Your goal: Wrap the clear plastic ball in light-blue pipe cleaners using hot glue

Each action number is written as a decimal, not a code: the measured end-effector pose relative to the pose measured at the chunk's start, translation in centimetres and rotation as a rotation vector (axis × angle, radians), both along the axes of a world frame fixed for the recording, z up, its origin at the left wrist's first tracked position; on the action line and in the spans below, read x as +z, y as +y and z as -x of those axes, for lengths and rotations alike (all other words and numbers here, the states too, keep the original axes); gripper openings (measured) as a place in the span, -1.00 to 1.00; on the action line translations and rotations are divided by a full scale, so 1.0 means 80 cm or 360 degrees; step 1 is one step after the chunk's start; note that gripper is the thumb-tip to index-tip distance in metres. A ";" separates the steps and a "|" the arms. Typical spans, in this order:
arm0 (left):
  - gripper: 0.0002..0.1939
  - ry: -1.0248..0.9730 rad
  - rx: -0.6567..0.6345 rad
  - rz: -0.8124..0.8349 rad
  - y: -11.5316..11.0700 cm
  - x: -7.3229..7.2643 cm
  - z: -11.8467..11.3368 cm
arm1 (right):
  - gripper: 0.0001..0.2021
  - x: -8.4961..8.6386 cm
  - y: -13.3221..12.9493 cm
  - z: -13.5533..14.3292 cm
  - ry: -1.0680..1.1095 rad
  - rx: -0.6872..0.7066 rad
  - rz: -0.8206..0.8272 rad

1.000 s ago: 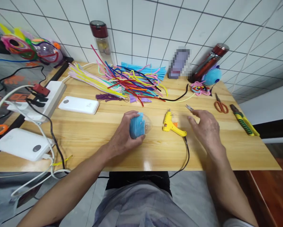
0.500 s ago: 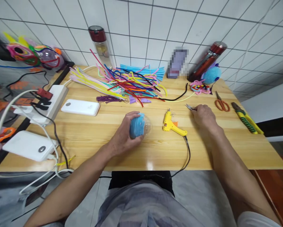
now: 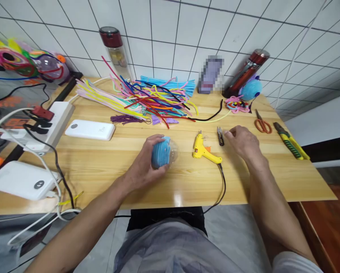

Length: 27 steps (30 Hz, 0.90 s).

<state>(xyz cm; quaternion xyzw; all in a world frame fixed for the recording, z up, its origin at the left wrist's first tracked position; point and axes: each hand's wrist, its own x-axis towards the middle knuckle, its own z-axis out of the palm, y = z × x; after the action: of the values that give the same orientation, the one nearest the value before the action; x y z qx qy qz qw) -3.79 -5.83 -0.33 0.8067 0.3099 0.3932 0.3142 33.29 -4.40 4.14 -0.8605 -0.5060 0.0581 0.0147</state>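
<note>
- Snips [image 3: 220, 136] have moved since the earlier frame: the right hand [image 3: 245, 142] was on them then, and now they lie on the bench [image 3: 187, 182], blades pointing toward the wall.
- That hand now rests just beside them, fingers bent, with nothing visible in its grip; whether its fingertips meet, I cannot tell. I judge this leaves it free of a tool.
- Left hand [image 3: 145, 161] has kept its hold, thumb and fingers pinching the blue-wrapped ball [image 3: 161, 152] near the middle of the bench. Blue strips cover the side in the palm; the side facing the glue gun [image 3: 202, 149] is bare and clear, so the covering looks unfinished.
- Yellow glue gun lies between the ball and the snips, touching neither.
- Writing: the back power bank [image 3: 85, 130] has faint grey marks, and the front power bank [image 3: 16, 180] has pale figures on a dark round spot; neither reads surely. An upright block [image 3: 209, 76] by the wall is pixelated. No brand can be made out.
</note>
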 end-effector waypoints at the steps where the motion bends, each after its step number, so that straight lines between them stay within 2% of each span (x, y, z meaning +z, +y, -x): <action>1: -0.27 0.0002 -0.0011 -0.0013 0.000 0.001 0.000 | -0.55 -0.004 0.000 0.000 0.0013 -0.0019 0.0051; 5: -0.27 0.0006 -0.0027 -0.0031 0.000 0.003 -0.002 | -0.57 -0.017 0.008 0.005 -0.0020 -0.0029 0.0197; 8: -0.26 0.0001 -0.0031 -0.0030 -0.001 0.004 -0.003 | -0.62 -0.017 0.013 0.003 -0.0060 -0.0087 0.0228; 10: -0.26 -0.0009 -0.0033 -0.0033 -0.002 0.003 -0.003 | -0.64 -0.010 0.012 -0.002 -0.0014 -0.0129 0.0160; 12: -0.25 -0.0022 -0.0032 -0.0043 -0.002 0.003 -0.003 | -0.68 0.000 0.005 -0.005 0.0151 -0.0082 -0.0020; 14: -0.24 -0.0034 -0.0028 -0.0061 -0.002 0.002 -0.003 | -0.73 0.012 -0.006 0.000 0.0393 0.0128 -0.0300; 16: -0.22 -0.0033 -0.0024 -0.0066 -0.001 0.001 -0.002 | -0.74 0.025 -0.019 0.018 0.0572 0.0484 -0.0555; 18: -0.20 -0.0024 -0.0019 -0.0055 0.002 -0.001 0.000 | -0.67 0.035 -0.032 0.046 0.0762 0.0931 -0.0642; 21: -0.19 -0.0035 -0.0008 -0.0042 0.006 -0.004 0.002 | -0.65 0.044 -0.046 0.093 0.0781 0.1354 -0.0728; 24: -0.20 -0.0061 -0.0006 -0.0043 0.008 -0.006 0.002 | -0.65 0.039 -0.053 0.127 0.0581 0.1559 -0.0783; 27: -0.20 -0.0079 -0.0013 -0.0025 0.008 -0.006 0.001 | -0.69 0.027 -0.058 0.141 0.0410 0.1604 -0.0914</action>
<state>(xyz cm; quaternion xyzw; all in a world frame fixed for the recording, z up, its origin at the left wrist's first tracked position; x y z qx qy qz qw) -3.87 -5.22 -0.83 0.8004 0.2956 0.4140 0.3171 22.04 -9.02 6.28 -0.4618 -0.8418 0.0227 0.2787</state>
